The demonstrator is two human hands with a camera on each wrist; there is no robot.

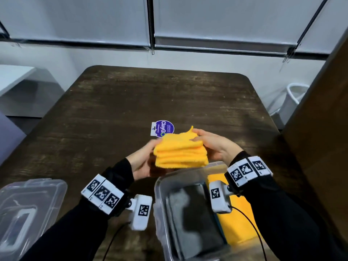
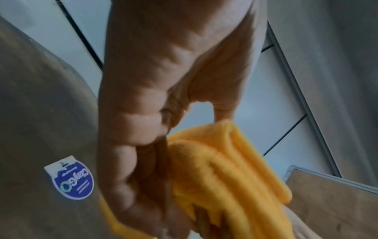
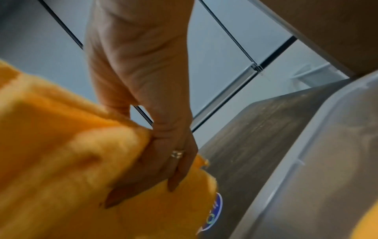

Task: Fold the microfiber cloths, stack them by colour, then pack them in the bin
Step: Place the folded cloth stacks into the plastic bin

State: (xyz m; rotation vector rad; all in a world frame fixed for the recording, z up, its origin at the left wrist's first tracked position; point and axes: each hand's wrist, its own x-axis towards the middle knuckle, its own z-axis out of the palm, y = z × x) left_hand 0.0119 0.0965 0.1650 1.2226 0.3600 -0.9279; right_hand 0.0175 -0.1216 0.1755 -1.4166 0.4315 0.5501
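Observation:
A stack of folded yellow cloths (image 1: 180,151) hangs in the air just beyond the far rim of the clear plastic bin (image 1: 160,187). My left hand (image 1: 145,159) grips its left side, fingers curled under the yellow stack (image 2: 220,174) and thumb on top. My right hand (image 1: 211,144) grips the right side, fingers spread beneath the yellow cloths (image 3: 67,153) and thumb above. Inside the bin lie folded grey cloths (image 1: 194,221) on the left and a yellow cloth (image 1: 235,217) on the right.
A purple round label tag (image 1: 162,128) lies on the dark wooden table (image 1: 131,102) just beyond the stack. The bin's clear lid (image 1: 28,208) rests at the near left. A white basket (image 1: 295,97) stands on the floor at the right.

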